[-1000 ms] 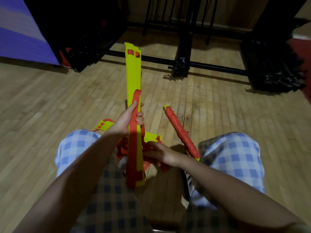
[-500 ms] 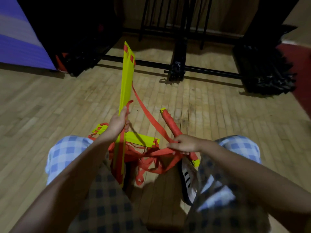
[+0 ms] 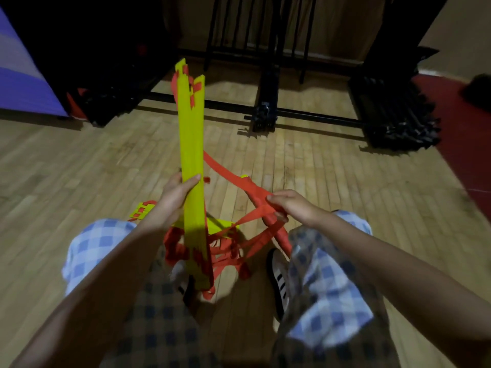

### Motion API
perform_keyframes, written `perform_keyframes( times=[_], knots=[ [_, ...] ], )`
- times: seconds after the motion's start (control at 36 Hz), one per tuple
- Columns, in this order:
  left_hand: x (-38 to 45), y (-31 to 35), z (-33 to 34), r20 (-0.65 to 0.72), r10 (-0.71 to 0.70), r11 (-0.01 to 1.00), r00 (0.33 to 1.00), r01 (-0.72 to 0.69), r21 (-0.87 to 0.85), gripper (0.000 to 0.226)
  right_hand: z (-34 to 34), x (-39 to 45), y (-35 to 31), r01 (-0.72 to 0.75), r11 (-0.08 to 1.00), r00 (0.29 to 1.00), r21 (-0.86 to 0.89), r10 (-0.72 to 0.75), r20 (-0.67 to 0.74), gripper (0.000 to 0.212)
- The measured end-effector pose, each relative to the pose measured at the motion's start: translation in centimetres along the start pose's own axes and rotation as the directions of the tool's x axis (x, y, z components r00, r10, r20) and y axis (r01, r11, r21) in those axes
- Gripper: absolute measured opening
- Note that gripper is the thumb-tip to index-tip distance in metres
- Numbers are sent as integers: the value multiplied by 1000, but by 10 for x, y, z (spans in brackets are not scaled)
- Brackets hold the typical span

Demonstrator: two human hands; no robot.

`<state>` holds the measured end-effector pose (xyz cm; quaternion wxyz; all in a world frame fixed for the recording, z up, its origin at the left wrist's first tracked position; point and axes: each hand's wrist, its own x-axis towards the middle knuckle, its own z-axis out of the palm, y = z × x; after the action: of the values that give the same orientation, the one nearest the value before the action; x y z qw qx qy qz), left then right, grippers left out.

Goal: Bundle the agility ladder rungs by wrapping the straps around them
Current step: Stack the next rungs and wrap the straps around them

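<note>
A stack of flat yellow ladder rungs [image 3: 191,134] stands nearly upright between my knees, its lower end near my shoe. My left hand [image 3: 174,198] grips the stack at mid-height. Orange straps [image 3: 225,168] run from the rungs' far side down to my right hand [image 3: 288,205], which pinches them, pulled out to the right. More orange strap hangs in loose loops [image 3: 231,251] below. A rolled orange bundle [image 3: 268,216] lies slanted under my right hand. Another yellow rung [image 3: 140,211] lies on the floor behind my left wrist.
I sit on a wooden floor [image 3: 332,171] with checked trousers and a black-and-white shoe [image 3: 279,280]. A black metal rack [image 3: 265,107] stands ahead, dark stacked gear [image 3: 393,115] to the right, a purple mat [image 3: 24,75] at the left, and red flooring [image 3: 467,144] at the right edge.
My right hand has drawn the orange straps up and out to the right, away from the rungs. The rung stack in my left hand has turned to show its flat face.
</note>
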<state>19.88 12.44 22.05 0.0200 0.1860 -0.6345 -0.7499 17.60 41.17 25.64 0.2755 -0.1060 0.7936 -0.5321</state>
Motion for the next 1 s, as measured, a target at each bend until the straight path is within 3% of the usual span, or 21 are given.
perform_keyframes(
  times=[0.11, 0.25, 0.36, 0.44, 0.5, 0.58, 0.64, 0.75, 0.89, 1.0],
  knots=[
    [-2, 0, 10, 30, 11, 999, 999, -12, 49, 37, 1, -1, 1, 19, 1000, 999, 20, -18, -28, 39],
    [-3, -6, 16, 128, -172, 977, 977, 185, -104, 37, -3, -7, -3, 105, 984, 993, 144, -96, -67, 40],
    [1, -7, 17, 115, -149, 983, 982, 160, -90, 29, -9, -9, 1, 143, 974, 989, 173, -133, -68, 31],
    [10, -10, 11, 90, -160, 980, 983, 169, -101, 52, -10, -12, 3, 136, 978, 991, 157, -131, -42, 28],
    [14, -13, 9, 31, -193, 974, 981, 196, -113, 53, -9, -12, 5, 113, 988, 993, 103, -111, -28, 28],
    [20, -15, 4, -78, -166, 975, 983, 152, -164, 23, -8, -9, 9, 50, 997, 998, -61, -48, 41, 25],
    [22, -14, 1, -99, -167, 975, 981, 149, -167, 32, -7, -8, 12, 9, 984, 996, -179, 7, 91, 24],
    [23, -13, -1, -69, -151, 986, 986, 144, -88, 58, -6, -7, 16, -19, 951, 990, -308, 60, 125, 21],
    [18, -15, 10, -32, 38, 993, 999, -34, 114, 29, -5, -4, 20, 12, 906, 990, -424, 48, 130, 15],
    [12, -22, 18, 70, -25, 999, 997, 22, 42, 28, -5, -3, 25, 43, 819, 991, -572, 40, 131, 14]
  ],
)
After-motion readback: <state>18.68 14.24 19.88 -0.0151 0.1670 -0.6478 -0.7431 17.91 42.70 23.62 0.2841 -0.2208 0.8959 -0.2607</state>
